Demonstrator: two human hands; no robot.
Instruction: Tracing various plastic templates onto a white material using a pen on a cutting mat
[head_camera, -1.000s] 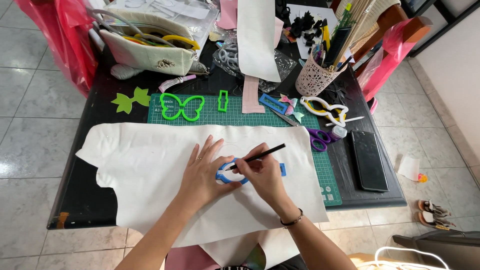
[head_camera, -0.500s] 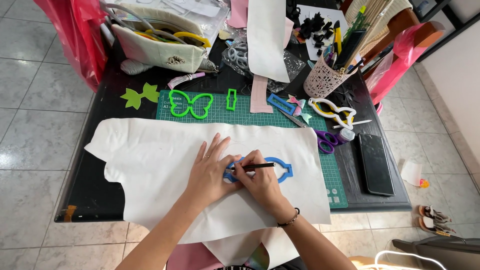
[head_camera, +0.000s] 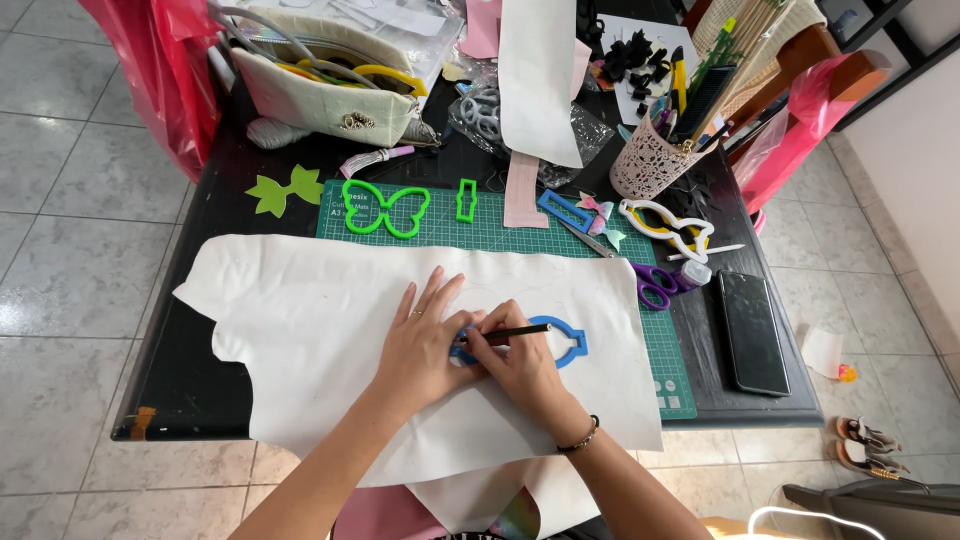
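Left hand lying flat, fingers spread, pinning blue outline template onto white sheet. Right hand gripping dark pencil, tip at template's left end. Hands touching, both sitting near front edge of black tabletop. Green butterfly template resting on green cutting mat toward back.
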